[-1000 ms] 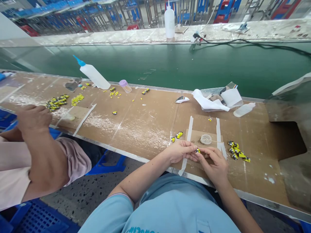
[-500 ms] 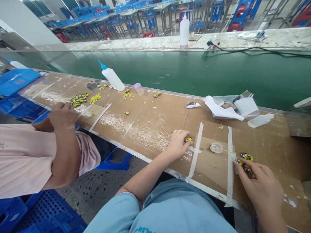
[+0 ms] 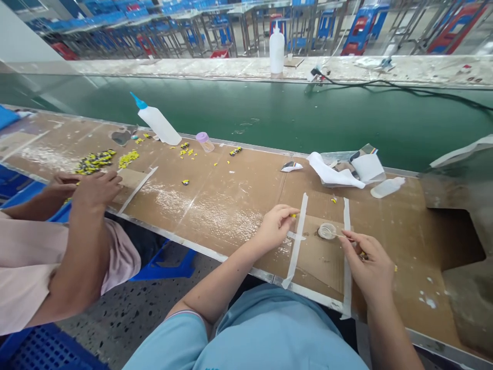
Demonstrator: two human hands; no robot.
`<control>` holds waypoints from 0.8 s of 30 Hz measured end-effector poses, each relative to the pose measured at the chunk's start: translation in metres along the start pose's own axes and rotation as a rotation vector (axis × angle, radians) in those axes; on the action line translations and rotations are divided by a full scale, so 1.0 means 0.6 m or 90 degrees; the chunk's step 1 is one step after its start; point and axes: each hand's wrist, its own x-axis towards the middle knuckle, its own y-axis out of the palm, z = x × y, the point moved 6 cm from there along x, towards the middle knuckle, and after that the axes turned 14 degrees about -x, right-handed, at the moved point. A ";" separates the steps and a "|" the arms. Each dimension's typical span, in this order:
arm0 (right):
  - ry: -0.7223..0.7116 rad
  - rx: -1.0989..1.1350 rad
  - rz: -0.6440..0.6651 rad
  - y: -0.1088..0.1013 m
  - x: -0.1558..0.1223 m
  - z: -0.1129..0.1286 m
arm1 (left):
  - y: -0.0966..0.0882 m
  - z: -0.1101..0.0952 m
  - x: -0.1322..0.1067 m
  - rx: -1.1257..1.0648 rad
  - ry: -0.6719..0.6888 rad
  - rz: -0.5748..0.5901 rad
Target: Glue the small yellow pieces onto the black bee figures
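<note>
Head view, as seen from just behind the seated person: the left hand (image 3: 274, 227) and the right hand (image 3: 365, 263) are apart, each in a tight pinch. The left holds a tiny yellow piece (image 3: 293, 216), mostly hidden by the fingers, just left of an upright white tape strip (image 3: 299, 241). The right holds a thin pale stick (image 3: 336, 234), its tip at a small clear round dish (image 3: 327, 230) on a long cardboard-topped bench (image 3: 231, 216). Work this small looks best done with steady wrists and a light, unhurried touch at the dish.

Half a second earlier, the right hand lay on a cluster of yellow-and-black pieces beyond the tape. That cluster no longer shows, and a lone yellow speck (image 3: 395, 267) lies there. Further along the bench, a co-worker's hands (image 3: 96, 189) work beside a heap of yellow-and-black pieces (image 3: 94, 162).
</note>
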 end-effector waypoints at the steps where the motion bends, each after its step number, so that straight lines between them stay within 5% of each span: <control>1: -0.005 -0.001 -0.007 0.000 0.001 0.002 | 0.005 0.006 -0.003 -0.093 -0.042 0.003; 5: -0.044 -0.037 -0.042 -0.003 0.003 0.007 | 0.045 0.031 -0.022 -0.416 -0.221 0.033; 9: -0.064 -0.077 -0.047 0.000 0.002 0.006 | 0.070 0.045 -0.031 -0.555 -0.273 0.018; 24: -0.021 -0.009 -0.030 -0.024 0.001 0.026 | 0.082 0.065 -0.035 -0.597 -0.325 0.021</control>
